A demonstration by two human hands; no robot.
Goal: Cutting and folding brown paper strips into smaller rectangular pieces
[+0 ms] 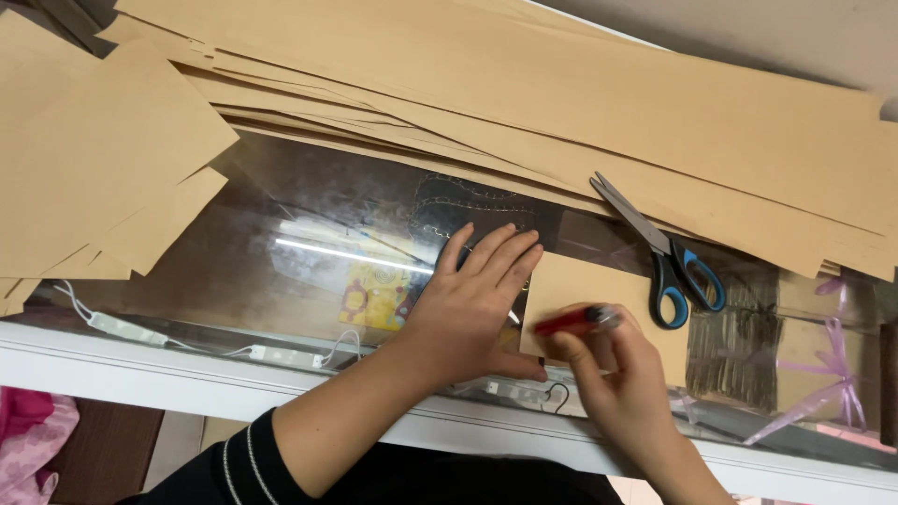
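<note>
My left hand lies flat with fingers spread on the glass counter top, its fingertips at the left edge of a small folded piece of brown paper. My right hand rests over the lower part of that paper and grips a red pen-like stick, which is blurred. Scissors with blue and black handles lie just beyond the paper, to the right.
Long brown paper sheets are stacked across the back of the counter, and square brown sheets lie at the left. Under the glass sit yellow packets, cardboard and pink ribbon. A white counter edge runs along the front.
</note>
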